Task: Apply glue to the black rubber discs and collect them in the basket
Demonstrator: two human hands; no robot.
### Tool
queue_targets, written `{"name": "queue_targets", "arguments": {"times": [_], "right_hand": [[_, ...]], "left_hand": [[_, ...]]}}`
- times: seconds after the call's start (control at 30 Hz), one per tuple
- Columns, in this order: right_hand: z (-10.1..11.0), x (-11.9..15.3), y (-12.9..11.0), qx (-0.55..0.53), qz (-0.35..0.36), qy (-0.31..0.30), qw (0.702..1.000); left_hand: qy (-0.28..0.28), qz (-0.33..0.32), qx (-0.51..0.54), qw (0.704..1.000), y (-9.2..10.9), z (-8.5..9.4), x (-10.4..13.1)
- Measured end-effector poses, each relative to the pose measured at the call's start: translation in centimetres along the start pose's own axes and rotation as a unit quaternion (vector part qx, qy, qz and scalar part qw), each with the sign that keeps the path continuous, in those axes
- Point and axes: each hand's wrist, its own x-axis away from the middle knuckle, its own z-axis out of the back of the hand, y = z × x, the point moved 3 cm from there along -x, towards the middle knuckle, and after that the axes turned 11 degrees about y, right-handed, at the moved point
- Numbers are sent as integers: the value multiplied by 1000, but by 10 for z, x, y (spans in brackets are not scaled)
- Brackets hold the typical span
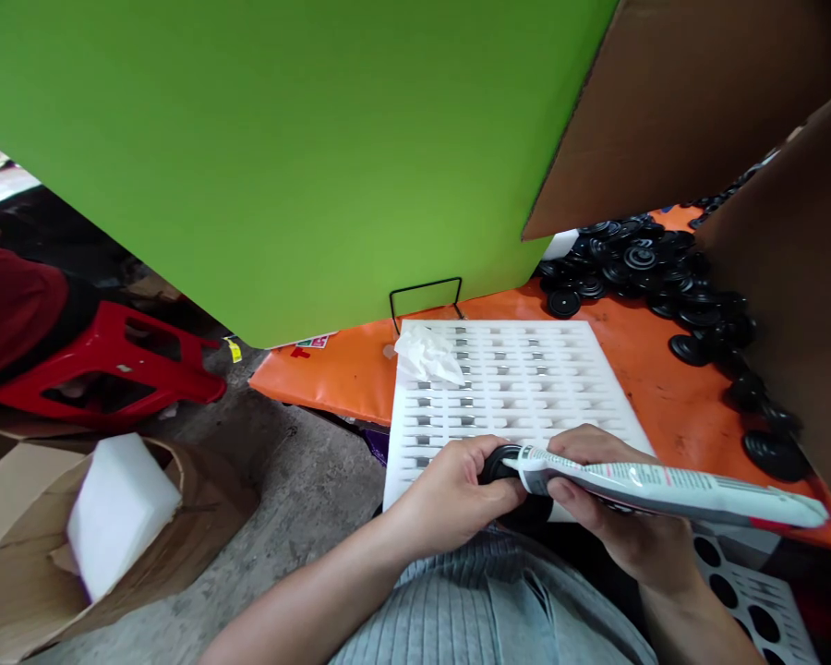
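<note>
Tube: the white tube lay slanted across the front edge of the tray, its nozzle pointed at the black round part; what it held inside could not be seen.
Right hand: the right hand was closed around the tube's nozzle end, thumb and fingers on opposite sides.
Left hand: the left hand was curled, thumb and forefinger pinching the black round part close to the nozzle; whether the two touched, I could not tell.
Slotted tray: the white foam tray had rows of slots, many with small silvery pieces in them; a crumpled clear bag lay over its far left corner.
Carton: the open brown carton on the floor at left held a white foam block, tilted and rising above the rim.
Table: the orange table bore the tray and, farther right, a heap of black discs.
Backdrop: a large green board stood beyond the tray.
</note>
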Motion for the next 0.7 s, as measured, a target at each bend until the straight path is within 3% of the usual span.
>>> {"name": "queue_targets", "arguments": {"times": [0.3,0.47,0.7], "right_hand": [[3,8,6,1,-43,25,999],[3,6,-1,43,-5,17,999],[-1,1,-11,74,43,-50,995]], "left_hand": [[-9,4,16,1000,0,-1,-1],[4,-6,14,1000,0,-2,-2],[-6,-3,0,1000,1,-5,0]]}}
